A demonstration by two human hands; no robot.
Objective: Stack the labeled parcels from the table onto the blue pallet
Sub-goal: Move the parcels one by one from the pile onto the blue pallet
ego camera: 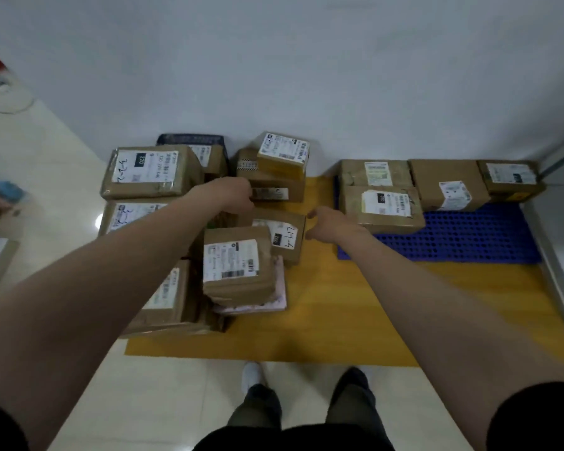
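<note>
Reaching with both hands for a parcel marked "4-1-7" on a yellow mat.

Pale tile floor met a white wall; the yellow mat lay against it, with the blue pallet at 2 o'clock holding four parcels along its far edge. The "4-1-7" parcel sat mid-frame at the pile's right edge, long axis running 10 to 4 o'clock, label up. The left hand gripped its far left corner, fingers curled; the right hand touched its right side, fingers bent, grip unclear. Bare mat lay open at 5 o'clock; the pallet's near half was free. More parcels crowded 9 to 11 o'clock.
</note>
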